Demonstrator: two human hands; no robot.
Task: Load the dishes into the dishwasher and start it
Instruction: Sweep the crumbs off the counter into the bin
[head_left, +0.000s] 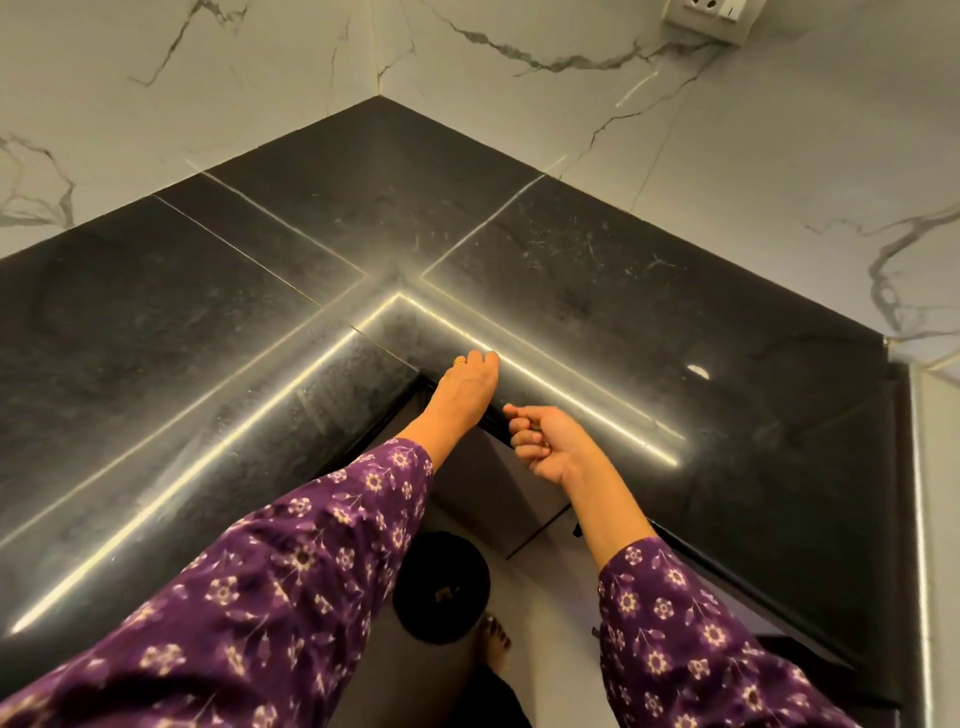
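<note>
Head view: L hand (467, 384) rests on counter (597, 291) at its inner corner, fingertips hidden past the knuckles, so can't tell if open or gripping. R hand (545, 441) sits just under the counter lip, fingers curled w/ nothing seen in them, thumb at the dark strip there. No dishes in view and dishwasher not identifiable, though grey panel (498, 493) under counter is poss. its door. Risks: a thumb-only pull could slip off, and a door dropping open could hit foot (496, 644) or black round obj (441, 587) on floor below counter.
</note>
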